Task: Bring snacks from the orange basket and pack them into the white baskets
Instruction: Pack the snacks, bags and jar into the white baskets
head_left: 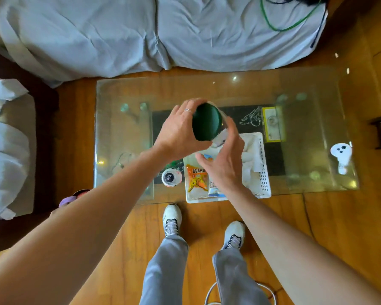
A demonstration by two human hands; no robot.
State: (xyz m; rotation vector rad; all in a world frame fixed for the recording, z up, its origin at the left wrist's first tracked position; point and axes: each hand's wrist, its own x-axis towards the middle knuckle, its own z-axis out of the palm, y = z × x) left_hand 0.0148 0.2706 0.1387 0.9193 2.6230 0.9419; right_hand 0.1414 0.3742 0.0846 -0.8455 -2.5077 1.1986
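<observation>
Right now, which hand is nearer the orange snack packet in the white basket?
Right hand, hovering just beside the orange snack packet; left hand is farther, gripping the green-lidded jar.

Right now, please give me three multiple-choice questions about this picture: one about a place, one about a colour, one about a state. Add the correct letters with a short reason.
1. Where does the white basket stand?
A. on the glass table
B. on the bed
C. on the floor

2. What colour is the lid of the jar?
A. red
B. dark green
C. yellow

3. What does the left hand do?
A. hangs idle
B. lies flat on the table
C. grips the jar

Key: 1 A, it sits at the glass table near edge; 2 B, the round lid is dark green; 3 C, its fingers curl round the jar while the right hand reaches in.
</observation>
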